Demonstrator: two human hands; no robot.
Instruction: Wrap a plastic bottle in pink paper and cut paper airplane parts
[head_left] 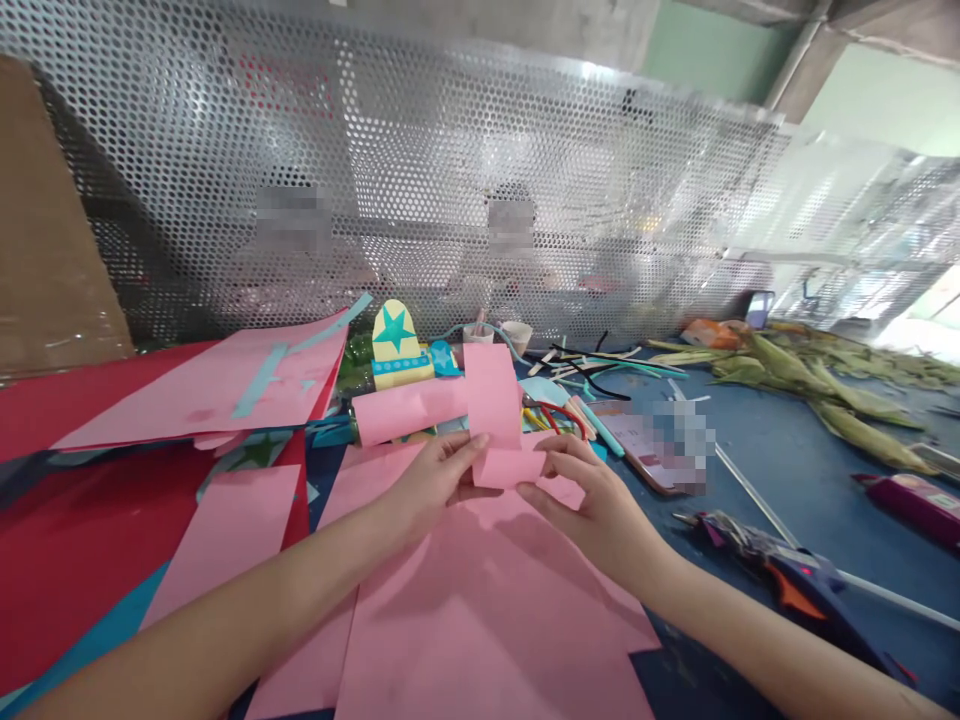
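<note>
On the blue table, nearest, large pink sheets, with a glue gun off to the right. Just above, a bent pink strip, pinched at its curled near end by the left hand on one side, the right hand on the other. Farther back, a phone, a pink roll, a yellow cutout with a teal star, then a perforated silvery sheet.
</note>
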